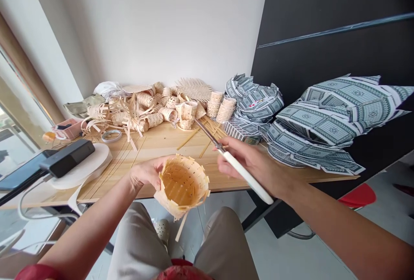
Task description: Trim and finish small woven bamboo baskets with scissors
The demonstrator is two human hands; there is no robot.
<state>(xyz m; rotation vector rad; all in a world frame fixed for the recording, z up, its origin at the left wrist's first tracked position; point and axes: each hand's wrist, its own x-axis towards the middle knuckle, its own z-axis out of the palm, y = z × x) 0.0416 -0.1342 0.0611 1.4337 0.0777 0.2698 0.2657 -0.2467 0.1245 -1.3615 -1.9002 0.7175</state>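
Observation:
My left hand is closed on the left side of a small woven basket, over the table's front edge and my lap. The basket is made of pale wooden strips, and its opening is tilted up toward me. One loose strip hangs from its lower side. In my right hand is a pair of scissors with a long white handle and slim metal blades. The blades look closed and point up and left toward the back of the table, apart from the basket. Part of the handle grip is hidden by my fingers.
Rolled and woven strip pieces are heaped at the back. Stacked small baskets stand right of them, near folded patterned paper bundles. A tape roll, pink box and black device are at left. Thin strips lie mid-table.

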